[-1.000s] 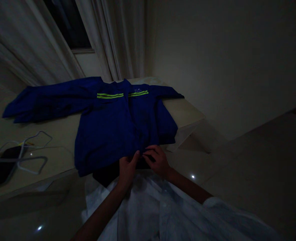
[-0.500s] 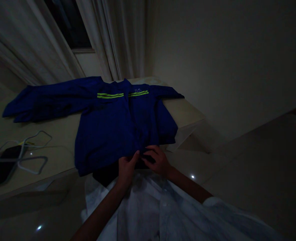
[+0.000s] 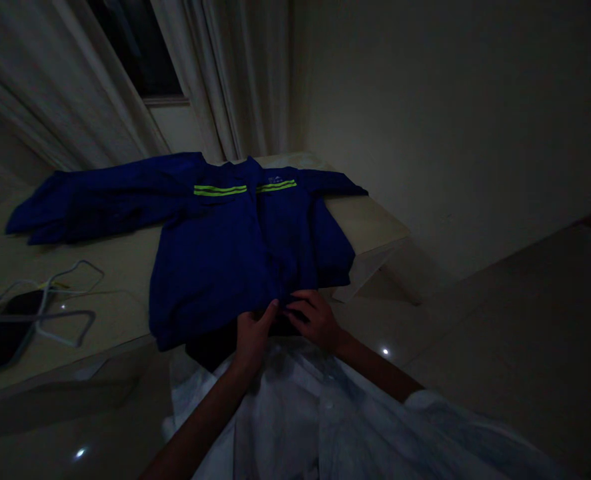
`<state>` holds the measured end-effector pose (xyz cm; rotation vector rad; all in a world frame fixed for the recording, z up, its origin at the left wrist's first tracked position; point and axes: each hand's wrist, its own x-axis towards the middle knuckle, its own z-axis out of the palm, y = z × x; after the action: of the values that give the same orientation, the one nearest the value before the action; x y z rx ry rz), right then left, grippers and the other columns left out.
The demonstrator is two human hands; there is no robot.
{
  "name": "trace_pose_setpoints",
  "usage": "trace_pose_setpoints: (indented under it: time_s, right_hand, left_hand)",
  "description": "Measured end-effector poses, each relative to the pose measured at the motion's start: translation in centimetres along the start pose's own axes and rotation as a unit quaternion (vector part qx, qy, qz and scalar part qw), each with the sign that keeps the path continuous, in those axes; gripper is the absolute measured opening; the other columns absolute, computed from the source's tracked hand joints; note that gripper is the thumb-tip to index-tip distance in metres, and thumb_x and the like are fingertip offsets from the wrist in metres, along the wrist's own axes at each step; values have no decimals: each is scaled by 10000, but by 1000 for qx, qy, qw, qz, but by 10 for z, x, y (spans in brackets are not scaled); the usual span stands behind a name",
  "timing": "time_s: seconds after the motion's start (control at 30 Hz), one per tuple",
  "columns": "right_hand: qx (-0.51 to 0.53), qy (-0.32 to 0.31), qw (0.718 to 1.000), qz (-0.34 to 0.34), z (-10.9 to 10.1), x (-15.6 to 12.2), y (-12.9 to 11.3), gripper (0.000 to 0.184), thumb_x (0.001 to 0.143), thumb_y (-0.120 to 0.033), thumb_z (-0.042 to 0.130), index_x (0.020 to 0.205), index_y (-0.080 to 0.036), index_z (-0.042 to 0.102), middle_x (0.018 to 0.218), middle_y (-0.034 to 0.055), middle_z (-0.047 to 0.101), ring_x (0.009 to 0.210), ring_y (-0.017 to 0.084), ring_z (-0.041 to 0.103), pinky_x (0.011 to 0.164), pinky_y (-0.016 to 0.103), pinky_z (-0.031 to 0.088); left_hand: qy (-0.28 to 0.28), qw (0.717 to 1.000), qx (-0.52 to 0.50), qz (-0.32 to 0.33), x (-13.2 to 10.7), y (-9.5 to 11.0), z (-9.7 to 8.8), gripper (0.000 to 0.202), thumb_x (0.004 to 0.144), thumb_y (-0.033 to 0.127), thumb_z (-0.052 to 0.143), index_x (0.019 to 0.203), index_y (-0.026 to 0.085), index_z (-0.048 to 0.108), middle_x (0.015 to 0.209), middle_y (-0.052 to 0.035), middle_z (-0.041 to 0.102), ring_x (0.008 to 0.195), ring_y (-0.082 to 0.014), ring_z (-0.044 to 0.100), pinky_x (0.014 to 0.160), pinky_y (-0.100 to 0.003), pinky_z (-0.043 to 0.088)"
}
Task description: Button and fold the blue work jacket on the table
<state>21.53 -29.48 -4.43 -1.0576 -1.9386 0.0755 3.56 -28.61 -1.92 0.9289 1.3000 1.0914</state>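
Blue jacket, one, yellow-green chest stripes: lying spread on the table, its body just beyond our hands, its front hem meeting our fingers. Left hand: we are pinching the hem between thumb and fingers. Right hand, just beside: we are bending its fingers at the hem; grip, unable to tell.

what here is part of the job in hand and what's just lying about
In hand:
- blue jacket with yellow-green chest stripes, spread out
- left hand and right hand, both at its lower edge
- cream table under it

Lying about:
- white cable
- dark flat device, perhaps a phone
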Motion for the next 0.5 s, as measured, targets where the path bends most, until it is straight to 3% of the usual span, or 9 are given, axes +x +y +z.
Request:
trace_pose_setpoints:
  time_s: [0.17,0.33,0.5]
  right_hand:
    - [-19,26,999,3,4,-3,0,117,990,-258,682,1085,-239,748,1111,99,708,1004,229,691,856,395,605]
    - [12,22,998,57,6,-2,-3,102,982,-252,693,1051,-259,767,1118,85,696,1035,226,692,893,399,600]
    - [35,27,997,67,5,4,-8,61,972,-259,707,1003,-248,759,1107,86,692,1027,224,687,895,403,588]
  left_hand:
    - [-22,1000,18,13,1,4,-1,441,723,518,839,864,101,821,873,-118,808,790,-243,727,724,-308,559]
    - [-61,996,60,21,2,12,-8,431,750,538,802,803,110,798,819,-90,783,774,-228,699,709,-290,533]
    - [-69,991,113,17,4,4,-15,432,789,550,779,688,131,747,664,-51,712,720,-220,662,637,-269,490]
